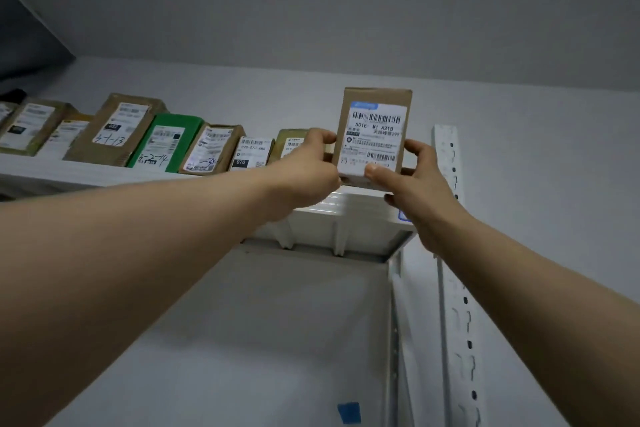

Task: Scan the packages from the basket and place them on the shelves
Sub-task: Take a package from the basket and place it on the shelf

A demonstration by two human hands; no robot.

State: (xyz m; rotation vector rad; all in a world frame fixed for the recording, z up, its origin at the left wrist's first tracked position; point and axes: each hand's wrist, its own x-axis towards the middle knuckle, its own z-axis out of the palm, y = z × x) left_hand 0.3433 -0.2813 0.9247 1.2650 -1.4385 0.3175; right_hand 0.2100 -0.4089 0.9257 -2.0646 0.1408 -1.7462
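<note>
A small brown cardboard package (375, 104) with a white barcode label stands upright at the right end of the white top shelf (332, 218). My left hand (308, 166) holds its left edge, fingers curled round it. My right hand (415, 180) grips its right edge, with the thumb on the lower front of the label. Both arms reach upward from below. The basket is out of view.
A row of several labelled packages lines the shelf to the left, among them a green package (166, 142) and a brown box (117, 128) with handwriting. A white perforated upright post (453, 218) stands just right of my hands. Wall and ceiling lie behind.
</note>
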